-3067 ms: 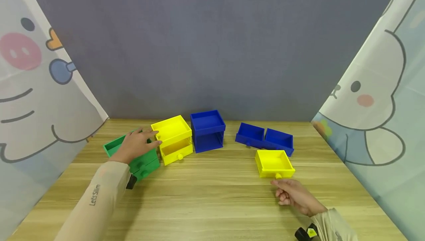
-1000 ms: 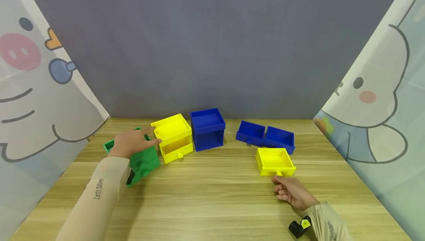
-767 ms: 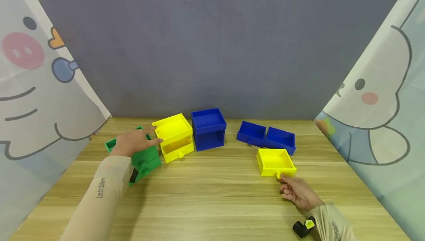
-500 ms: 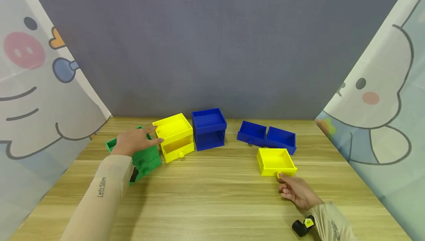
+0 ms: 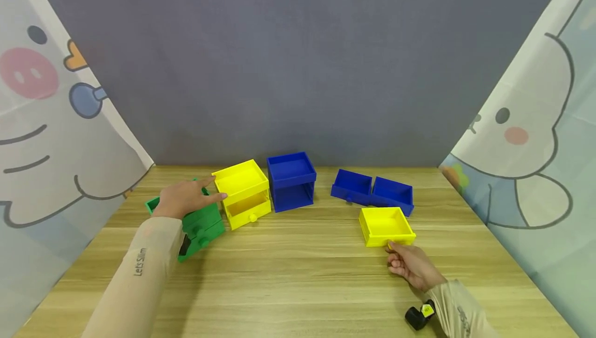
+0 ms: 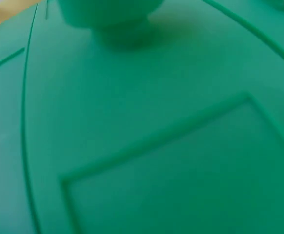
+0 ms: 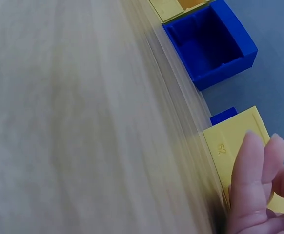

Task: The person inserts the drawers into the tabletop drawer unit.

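Note:
At the right, my right hand [image 5: 414,265] pinches the small front knob of a loose yellow drawer [image 5: 384,222]; the fingertips mostly hide the knob. The right wrist view has the fingers in front of the drawer's face [image 7: 222,146]. My left hand [image 5: 183,198] reaches over a green drawer cabinet [image 5: 205,222], thumb and forefinger spread against the left side of a yellow cabinet [image 5: 239,178]. That cabinet has one drawer [image 5: 249,216] in its lower bay and an open upper bay. Green drawer fronts [image 6: 132,87] fill the left wrist view.
A blue cabinet [image 5: 291,170] with an open, drawerless front stands right of the yellow one. Two loose blue drawers [image 5: 351,189] lie behind the yellow drawer. A grey wall [image 5: 298,69] closes off the back of the wooden table [image 5: 288,276], with printed cloth panels at both sides.
My right hand has moved up slightly from just below the yellow drawer's knob and now pinches it. My left fingers have shifted a little at the yellow cabinet; the drawers and cabinets stand as before.

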Available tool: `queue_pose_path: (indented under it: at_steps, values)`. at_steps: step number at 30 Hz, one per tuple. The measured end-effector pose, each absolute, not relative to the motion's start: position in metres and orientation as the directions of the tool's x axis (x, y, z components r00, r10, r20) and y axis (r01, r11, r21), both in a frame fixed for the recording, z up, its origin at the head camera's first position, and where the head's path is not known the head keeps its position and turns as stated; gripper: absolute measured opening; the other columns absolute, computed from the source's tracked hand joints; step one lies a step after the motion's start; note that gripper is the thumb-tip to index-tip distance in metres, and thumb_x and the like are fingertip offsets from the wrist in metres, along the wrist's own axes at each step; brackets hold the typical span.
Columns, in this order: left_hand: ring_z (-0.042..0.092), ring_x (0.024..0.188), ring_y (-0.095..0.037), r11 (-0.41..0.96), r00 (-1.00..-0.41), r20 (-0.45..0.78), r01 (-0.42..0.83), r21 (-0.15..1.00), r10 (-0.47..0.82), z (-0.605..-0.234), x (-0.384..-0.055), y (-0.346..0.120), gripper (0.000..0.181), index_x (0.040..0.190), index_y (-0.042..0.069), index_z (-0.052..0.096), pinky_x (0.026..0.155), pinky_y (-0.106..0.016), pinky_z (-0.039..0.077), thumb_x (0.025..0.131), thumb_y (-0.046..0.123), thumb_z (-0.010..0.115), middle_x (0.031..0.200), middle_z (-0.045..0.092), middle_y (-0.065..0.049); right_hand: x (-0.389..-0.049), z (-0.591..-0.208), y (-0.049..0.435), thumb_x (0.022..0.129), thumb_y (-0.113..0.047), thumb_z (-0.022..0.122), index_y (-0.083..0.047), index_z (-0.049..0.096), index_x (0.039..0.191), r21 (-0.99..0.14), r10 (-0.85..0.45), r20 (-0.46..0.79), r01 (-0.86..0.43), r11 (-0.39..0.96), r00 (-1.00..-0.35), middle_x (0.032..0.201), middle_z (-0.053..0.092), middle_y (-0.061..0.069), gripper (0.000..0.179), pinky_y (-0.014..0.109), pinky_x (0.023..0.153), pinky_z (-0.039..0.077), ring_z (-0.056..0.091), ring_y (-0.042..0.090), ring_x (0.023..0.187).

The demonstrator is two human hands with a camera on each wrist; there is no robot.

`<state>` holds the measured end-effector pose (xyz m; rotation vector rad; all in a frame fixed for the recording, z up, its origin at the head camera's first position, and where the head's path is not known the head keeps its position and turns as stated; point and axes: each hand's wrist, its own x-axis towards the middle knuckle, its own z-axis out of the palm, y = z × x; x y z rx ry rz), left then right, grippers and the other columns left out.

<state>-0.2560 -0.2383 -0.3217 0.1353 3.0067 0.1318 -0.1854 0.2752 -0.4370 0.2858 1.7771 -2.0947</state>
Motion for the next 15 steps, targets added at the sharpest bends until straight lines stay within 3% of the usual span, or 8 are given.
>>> queue_pose_path:
  at_steps: [7, 15]
  values:
    - [0.016, 0.044, -0.010, 0.990, -0.988, -0.109, 0.103, 0.101, 0.114, -0.321, -0.255, -0.238, 0.096, 0.150, 0.014, 0.034, 0.042, -0.025, 0.020, 0.082, 0.081, 0.039, 0.051, 0.048, -0.003, -0.184, -0.434, 0.268, 0.103, -0.018, 0.044, -0.001, 0.059, 0.097, -0.912, -0.098, -0.388, 0.397, -0.104, -0.917, 0.068, 0.061, -0.001, 0.024, 0.019, 0.059, 0.054, 0.057, 0.002, 0.055]
    - [0.017, 0.044, -0.010, 0.989, -0.988, -0.103, 0.102, 0.108, 0.114, -0.321, -0.254, -0.237, 0.094, 0.150, 0.012, 0.035, 0.041, -0.025, 0.021, 0.083, 0.079, 0.041, 0.052, 0.048, -0.003, -0.184, -0.431, 0.258, 0.103, -0.016, 0.045, 0.000, 0.059, 0.095, -0.925, -0.180, -0.352, 0.371, -0.086, -0.918, 0.069, 0.062, -0.002, 0.023, 0.018, 0.058, 0.053, 0.056, 0.001, 0.053]
